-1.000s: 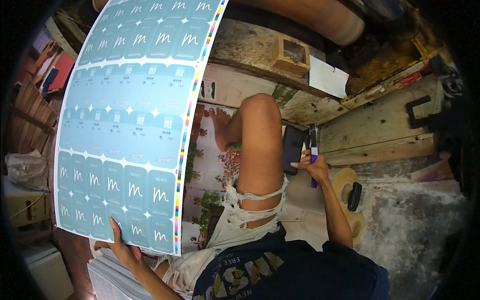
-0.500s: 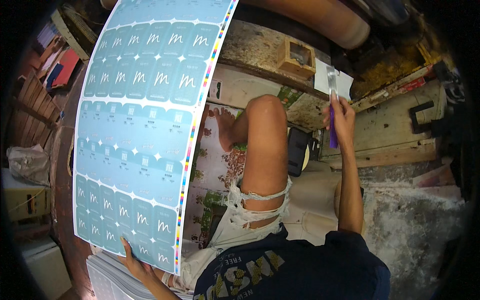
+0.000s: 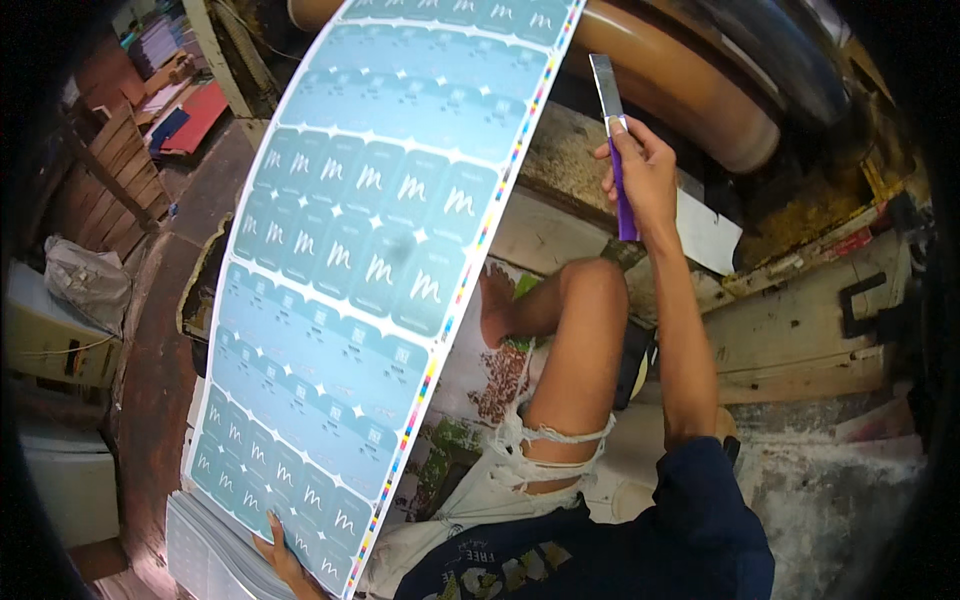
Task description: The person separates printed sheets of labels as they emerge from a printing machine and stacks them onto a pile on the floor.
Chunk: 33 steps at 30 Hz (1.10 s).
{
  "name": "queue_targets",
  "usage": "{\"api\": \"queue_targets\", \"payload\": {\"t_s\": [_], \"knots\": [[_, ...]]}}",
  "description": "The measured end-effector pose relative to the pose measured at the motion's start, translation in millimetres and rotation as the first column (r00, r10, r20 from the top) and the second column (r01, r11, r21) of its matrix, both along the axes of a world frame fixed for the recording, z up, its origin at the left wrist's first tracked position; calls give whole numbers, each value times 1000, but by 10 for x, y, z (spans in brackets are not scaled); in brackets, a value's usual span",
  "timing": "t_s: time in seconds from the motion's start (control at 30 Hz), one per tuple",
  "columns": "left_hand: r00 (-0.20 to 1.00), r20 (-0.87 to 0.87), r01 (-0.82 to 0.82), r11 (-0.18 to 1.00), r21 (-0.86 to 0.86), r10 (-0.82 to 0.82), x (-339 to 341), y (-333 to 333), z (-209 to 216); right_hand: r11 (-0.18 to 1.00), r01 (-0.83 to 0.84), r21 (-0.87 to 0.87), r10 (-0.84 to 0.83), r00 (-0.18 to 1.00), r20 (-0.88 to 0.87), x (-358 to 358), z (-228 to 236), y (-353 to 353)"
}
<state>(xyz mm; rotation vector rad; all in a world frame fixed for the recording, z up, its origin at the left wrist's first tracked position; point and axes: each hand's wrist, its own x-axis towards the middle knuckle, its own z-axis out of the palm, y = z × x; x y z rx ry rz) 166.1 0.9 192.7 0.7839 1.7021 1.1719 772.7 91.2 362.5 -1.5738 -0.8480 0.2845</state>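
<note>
A large printed sheet [image 3: 390, 190] in teal and pale blue, patterned with rows of rounded labels, rises from the lower left towards the top of the view and curves as it goes. Along its right edge runs a colour strip. My left hand [image 3: 280, 555] grips the sheet at its lower edge, thumb on top and the other fingers mostly hidden beneath. Closed round a purple-handled flat blade [image 3: 622, 190], my right hand [image 3: 645, 175] is raised to the right of the sheet, with the metal end pointing up and the two apart.
A stack of sheets [image 3: 205, 545] lies below the held sheet. Large brown rollers [image 3: 690, 85] cross the top right, above a worn wooden ledge [image 3: 570, 160]. White paper [image 3: 708, 235] rests behind my right forearm. My bent knee [image 3: 590, 300] is between the sheet and that arm.
The sheet has tilted further right, with its upper part moving up and right. My right hand and the blade have risen and moved left, closer to the rollers. The view has shifted too.
</note>
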Motion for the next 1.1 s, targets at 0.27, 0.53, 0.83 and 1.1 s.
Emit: {"api": "queue_targets", "payload": {"t_s": [0.27, 0.53, 0.83, 1.1], "knots": [[996, -28, 82, 996, 27, -81, -600, -255, -442, 997, -71, 30, 71, 997, -6, 396, -347, 584], [996, -76, 32, 987, -157, -44, -1285, -275, -538, 955, -290, -64, 286, 956, -65, 12, -368, 633], [999, -25, -35, 960, -278, 30, -1410, -398, -702, 971, -109, -215, 232, 185, 955, 428, 14, 1069], [997, -3, -75, 932, -354, 79, -1550, -566, -852, 894, -297, -335, 426, 333, 841, 602, -42, 1094]]}}
